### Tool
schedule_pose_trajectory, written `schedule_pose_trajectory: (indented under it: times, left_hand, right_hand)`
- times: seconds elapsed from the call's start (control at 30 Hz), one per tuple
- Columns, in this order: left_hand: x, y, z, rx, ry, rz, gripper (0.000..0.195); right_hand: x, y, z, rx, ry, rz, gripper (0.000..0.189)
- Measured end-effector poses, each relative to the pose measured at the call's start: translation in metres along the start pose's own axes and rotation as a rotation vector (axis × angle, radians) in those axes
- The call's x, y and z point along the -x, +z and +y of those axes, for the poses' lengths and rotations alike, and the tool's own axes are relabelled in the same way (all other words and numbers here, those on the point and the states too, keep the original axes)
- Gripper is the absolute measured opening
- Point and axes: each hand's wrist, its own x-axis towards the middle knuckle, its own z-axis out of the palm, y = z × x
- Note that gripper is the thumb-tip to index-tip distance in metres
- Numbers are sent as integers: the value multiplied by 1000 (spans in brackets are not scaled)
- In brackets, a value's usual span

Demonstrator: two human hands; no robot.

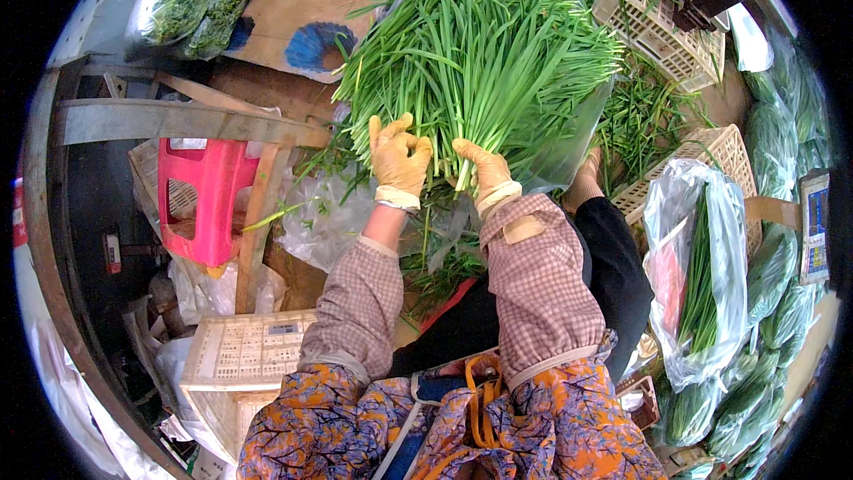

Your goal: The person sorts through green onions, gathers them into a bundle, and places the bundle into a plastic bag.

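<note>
A large heap of garlic chives (460, 47) lies before me on a clear plastic sheet (590, 123), their pale stem ends partly towards me. My right hand (492, 173), in a yellowish rubber glove, grips a bunch of stems near their cut ends, with the thumb on top and the other fingers hidden beneath. My left hand (401, 163), gloved alike, is at the heap's near left edge with bent fingers against the stems. Whether anything is pinched between its thumb and forefinger cannot be made out. Checked sleeve covers reach up both forearms.
A pink plastic stool (223, 240) stands behind a wooden frame (193, 121) at left. Below it is a white plastic crate (246, 353). Bagged chives (700, 280) and a scale display (814, 227) are at right. Loose leaves (643, 110) litter the floor near another crate (666, 27).
</note>
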Motion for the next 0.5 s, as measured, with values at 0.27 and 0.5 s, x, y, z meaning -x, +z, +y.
schedule_pose_trajectory:
  times: [0.27, 0.5]
  left_hand:
    - [23, -65, -11, 57, -4, 46, 12]
    - [110, -101, -129, -483, -124, -831, 43]
  right_hand:
    - [6, 2, -3, -140, 25, -15, 29]
    - [8, 11, -3, -94, 65, -54, 28]
